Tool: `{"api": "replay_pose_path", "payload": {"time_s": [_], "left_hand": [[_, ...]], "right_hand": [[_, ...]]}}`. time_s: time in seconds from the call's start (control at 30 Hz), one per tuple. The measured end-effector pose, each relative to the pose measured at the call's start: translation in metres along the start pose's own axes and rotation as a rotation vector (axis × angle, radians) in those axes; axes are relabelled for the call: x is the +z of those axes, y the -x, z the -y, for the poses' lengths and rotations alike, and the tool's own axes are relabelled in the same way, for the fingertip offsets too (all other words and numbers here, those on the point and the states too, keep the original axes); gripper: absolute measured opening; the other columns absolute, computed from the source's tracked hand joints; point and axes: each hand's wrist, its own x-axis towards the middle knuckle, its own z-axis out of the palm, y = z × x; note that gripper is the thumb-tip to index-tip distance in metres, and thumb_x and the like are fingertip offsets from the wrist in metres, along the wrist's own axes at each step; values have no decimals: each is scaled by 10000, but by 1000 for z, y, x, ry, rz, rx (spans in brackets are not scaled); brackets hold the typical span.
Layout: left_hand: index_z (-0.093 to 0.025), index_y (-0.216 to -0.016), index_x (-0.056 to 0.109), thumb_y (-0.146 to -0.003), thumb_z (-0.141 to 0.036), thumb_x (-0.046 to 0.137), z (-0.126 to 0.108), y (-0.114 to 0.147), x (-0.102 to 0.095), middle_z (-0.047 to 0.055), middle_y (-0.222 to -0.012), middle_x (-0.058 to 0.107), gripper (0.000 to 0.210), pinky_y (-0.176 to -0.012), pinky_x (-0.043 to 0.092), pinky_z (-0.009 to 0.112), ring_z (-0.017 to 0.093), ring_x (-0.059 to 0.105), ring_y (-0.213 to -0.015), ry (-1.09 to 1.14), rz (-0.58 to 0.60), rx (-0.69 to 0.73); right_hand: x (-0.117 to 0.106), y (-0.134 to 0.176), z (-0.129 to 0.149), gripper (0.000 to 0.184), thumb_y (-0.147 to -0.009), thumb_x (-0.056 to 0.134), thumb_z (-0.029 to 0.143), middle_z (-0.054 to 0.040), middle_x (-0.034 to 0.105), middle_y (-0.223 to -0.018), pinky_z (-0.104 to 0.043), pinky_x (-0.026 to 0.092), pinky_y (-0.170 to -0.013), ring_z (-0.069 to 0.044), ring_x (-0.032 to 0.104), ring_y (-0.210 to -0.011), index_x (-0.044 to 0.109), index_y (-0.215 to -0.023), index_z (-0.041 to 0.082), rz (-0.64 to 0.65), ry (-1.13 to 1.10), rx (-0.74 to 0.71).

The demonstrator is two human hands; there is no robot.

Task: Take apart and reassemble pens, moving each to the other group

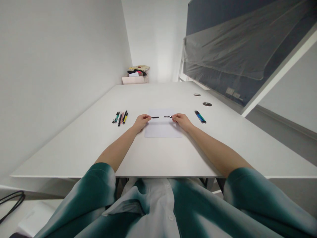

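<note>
White bench (153,155) in front of you; paper sheet (163,131) on it, no marks visible. Your left hand (141,122) and right hand (182,121) pinch opposite ends of black-and-white pen (161,117), stretched crosswise over sheet, not yet released. Two groups already laid down: mixed-colour pens (120,119) at left, exact count unclear; blue and green pens (200,117) at right, side by side.

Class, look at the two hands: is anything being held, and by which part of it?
Yes, a black-and-white pen: the left hand pinches one end, the right hand the other, its middle bare between them.
</note>
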Motion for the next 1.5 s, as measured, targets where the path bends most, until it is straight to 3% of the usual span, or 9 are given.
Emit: {"api": "replay_pose_path", "payload": {"time_s": [1.5], "left_hand": [[-168,-666,655,-672,-464,763,-3,1,2,22,-654,605,315,-642,364,294,131,482,-641,4,23,-19]], "right_hand": [[-2,1,0,370,-725,733,522,-24,604,-617,-289,403,-627,-130,486,-600,633,-673,170,26,92,-30]]}}
